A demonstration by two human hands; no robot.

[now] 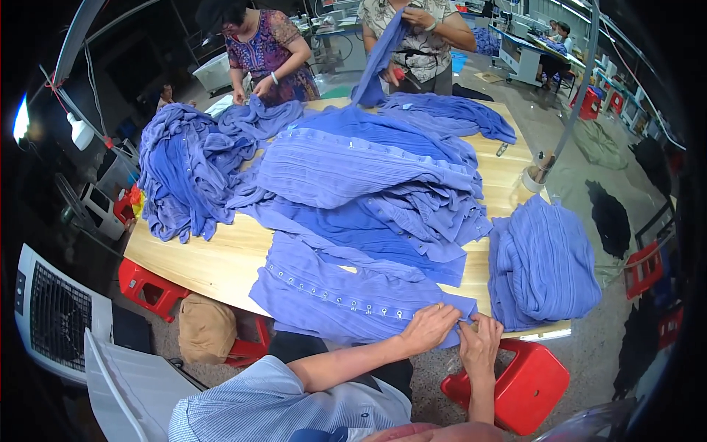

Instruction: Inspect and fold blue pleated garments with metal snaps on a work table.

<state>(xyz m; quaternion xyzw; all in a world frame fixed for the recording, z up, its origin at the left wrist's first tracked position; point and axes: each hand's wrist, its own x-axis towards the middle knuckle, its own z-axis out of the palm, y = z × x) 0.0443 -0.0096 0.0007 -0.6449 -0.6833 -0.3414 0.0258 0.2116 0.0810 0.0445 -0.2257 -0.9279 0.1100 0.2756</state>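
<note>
Spread along the table's near edge is a blue-violet button-front shirt (331, 295), its row of pale buttons or eyelets running lengthwise. My left hand (431, 328) pinches the cloth at the shirt's right end. Close beside it, my right hand (480, 342) has its fingers closed on the same corner. What exactly lies between the fingertips is too small to see. Beyond the shirt is a large heap of like blue garments (368, 166), overlapping one another. To the right of my hands sits a neat stack of folded garments (545, 261).
The wooden table (199, 261) also bears a crumpled pile (184, 173) at left and a tool cup (537, 173) at right. Across it, one person (269, 55) handles cloth; another (423, 44) holds a garment and red-handled scissors. A red stool (534, 387) stands by my right arm.
</note>
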